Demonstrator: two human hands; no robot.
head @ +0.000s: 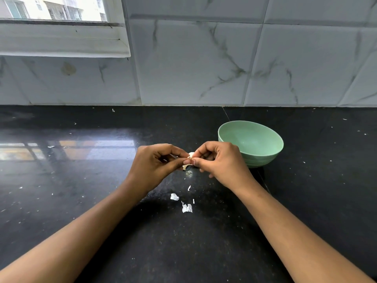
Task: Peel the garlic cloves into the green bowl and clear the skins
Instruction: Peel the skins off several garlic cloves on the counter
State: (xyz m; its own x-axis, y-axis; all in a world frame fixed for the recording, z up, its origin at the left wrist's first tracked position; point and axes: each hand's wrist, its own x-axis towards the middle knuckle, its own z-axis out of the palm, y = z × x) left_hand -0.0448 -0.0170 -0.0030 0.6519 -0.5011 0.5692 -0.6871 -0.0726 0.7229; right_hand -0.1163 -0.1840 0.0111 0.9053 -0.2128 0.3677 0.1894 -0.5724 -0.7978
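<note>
Pinching garlic clove with left hand and right hand, green bowl beside

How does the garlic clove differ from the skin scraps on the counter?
The garlic clove is pinched between the left hand and right hand; the skin scraps lie loose on the counter, nearer the person. The clove looks rounded and cream; the scraps are flat, torn, white. Both are pale.

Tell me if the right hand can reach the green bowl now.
Probably yes: the green bowl sits right beside the right hand with nothing between, though that hand pinches a garlic clove.
</note>
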